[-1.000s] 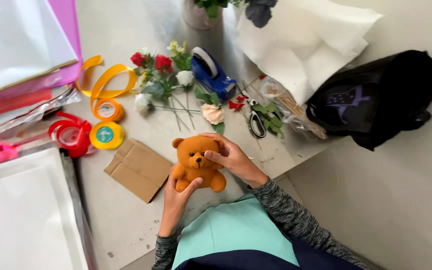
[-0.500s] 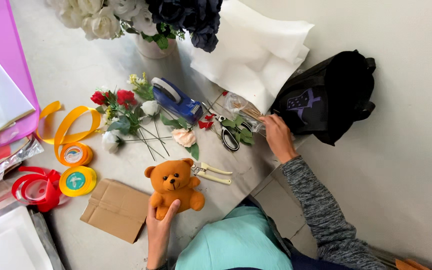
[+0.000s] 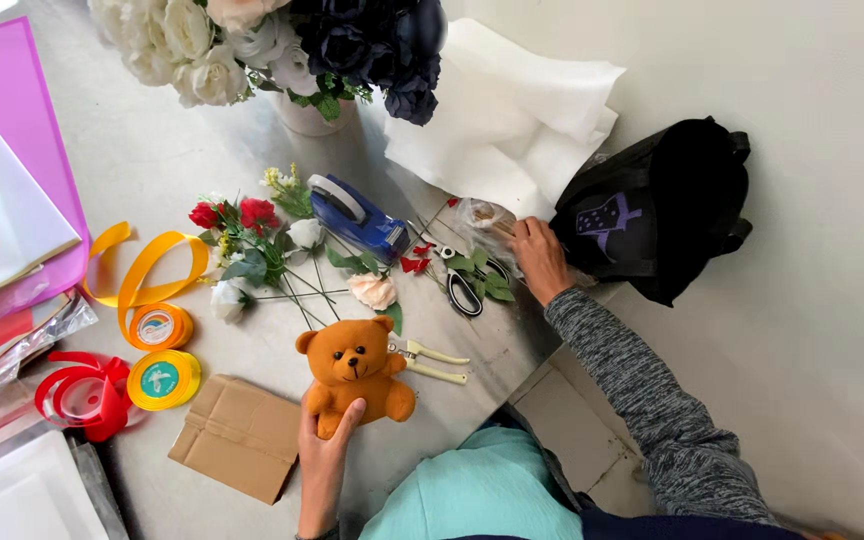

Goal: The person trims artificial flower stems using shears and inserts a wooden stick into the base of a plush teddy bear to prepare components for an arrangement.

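The left hand (image 3: 324, 455) grips an orange teddy bear (image 3: 354, 372) from below near the table's (image 3: 152, 170) front edge, while at two o'clock the right hand (image 3: 538, 258) pinches a clear plastic bag (image 3: 480, 215) just beside black-handled scissors (image 3: 464, 285).

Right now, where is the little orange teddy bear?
In the head view the orange teddy bear sits low on the table, centre, held from below by the left hand, with a piece of cardboard to its left and cream-handled pliers to its right.
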